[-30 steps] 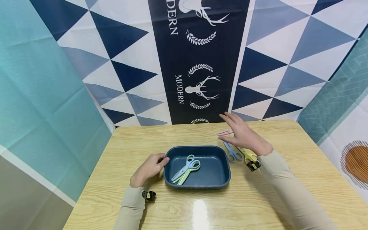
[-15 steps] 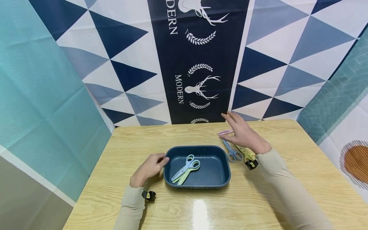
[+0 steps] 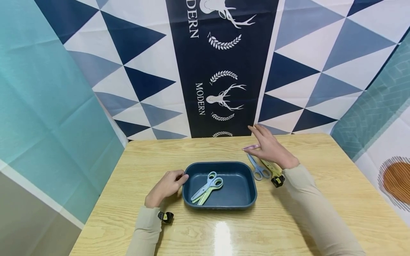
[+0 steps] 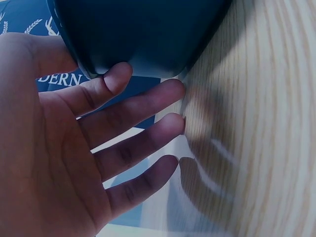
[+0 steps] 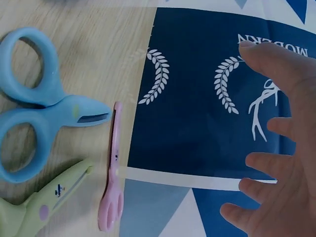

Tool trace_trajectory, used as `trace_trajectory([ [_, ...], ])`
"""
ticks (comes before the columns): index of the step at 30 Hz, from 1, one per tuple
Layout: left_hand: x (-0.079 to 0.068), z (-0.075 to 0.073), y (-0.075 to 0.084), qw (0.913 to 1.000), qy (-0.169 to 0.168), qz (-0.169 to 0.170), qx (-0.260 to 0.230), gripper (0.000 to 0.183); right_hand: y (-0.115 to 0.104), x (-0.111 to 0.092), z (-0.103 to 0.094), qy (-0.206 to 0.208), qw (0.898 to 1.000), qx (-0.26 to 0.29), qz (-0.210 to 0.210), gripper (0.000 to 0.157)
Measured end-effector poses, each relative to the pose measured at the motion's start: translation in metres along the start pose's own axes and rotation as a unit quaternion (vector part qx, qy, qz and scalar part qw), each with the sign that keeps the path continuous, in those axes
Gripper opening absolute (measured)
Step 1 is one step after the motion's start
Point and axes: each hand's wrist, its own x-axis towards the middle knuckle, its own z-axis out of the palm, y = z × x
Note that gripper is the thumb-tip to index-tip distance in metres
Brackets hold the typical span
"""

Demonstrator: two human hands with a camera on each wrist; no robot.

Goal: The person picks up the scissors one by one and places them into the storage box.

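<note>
Bare left hand [image 3: 168,186] at the tray's side, a person in long beige sleeves pinched the left rim of a rectangular, round-cornered dark blue tray [image 3: 235,190] between thumb and forefinger, the other three fingers extended and slightly apart outside its wall. A small black device with a yellow patch [image 3: 166,217] sat at that wrist.

The tray rested on a pale wood-grain table [image 3: 185,231]. In its left half, light-blue ring-handled scissors [image 3: 207,185] lay across pale green scissors [image 3: 208,195], both with blades slanting toward the near left.

To the tray's right, a second pair of light-blue scissors [image 5: 59,111] lay on the wood, handles just beside the tray wall and tip pointing away. Pale yellow scissors [image 5: 44,205], marked with a purple dot, lay next to them. Slim pink scissors [image 5: 113,180] lay farther back, crosswise, just beyond the blue tip.

Near the pink pair, the right hand [image 3: 272,149] was raised, fingers spread, thumb held well away from them.

Behind the table's far edge hung a navy fabric panel [image 3: 230,76] printed with white deer heads, leafy sprigs and the word "MODERN," flanked by blue and white triangles.
</note>
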Motion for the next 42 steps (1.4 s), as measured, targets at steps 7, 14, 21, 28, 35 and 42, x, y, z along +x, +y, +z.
trace_trajectory([
  [7, 0.001, -0.002, 0.001, 1.0000, 0.002, 0.004, -0.002, 0.037, 0.008, 0.004, 0.005, -0.003, 1.000, 0.006, 0.002, 0.095],
  [14, 0.001, -0.002, 0.002, 1.0000, 0.000, 0.001, 0.002, 0.036, 0.022, 0.007, 0.013, 0.007, 1.000, 0.001, 0.002, 0.094],
  [21, 0.000, -0.002, 0.001, 1.0000, 0.001, 0.002, 0.001, 0.037, 0.035, 0.009, 0.017, 0.008, 1.000, -0.002, 0.002, 0.091],
  [28, 0.000, -0.002, 0.001, 1.0000, 0.001, 0.003, -0.002, 0.036, 0.047, 0.008, 0.022, -0.025, 0.999, 0.001, 0.038, 0.094],
  [35, -0.001, -0.001, 0.002, 1.0000, 0.001, 0.003, -0.001, 0.036, 0.056, 0.008, 0.027, -0.042, 0.998, -0.001, 0.052, 0.094],
  [42, -0.001, 0.000, 0.001, 1.0000, 0.004, 0.004, 0.000, 0.036, 0.067, 0.007, 0.026, -0.066, 0.995, 0.005, 0.078, 0.095],
])
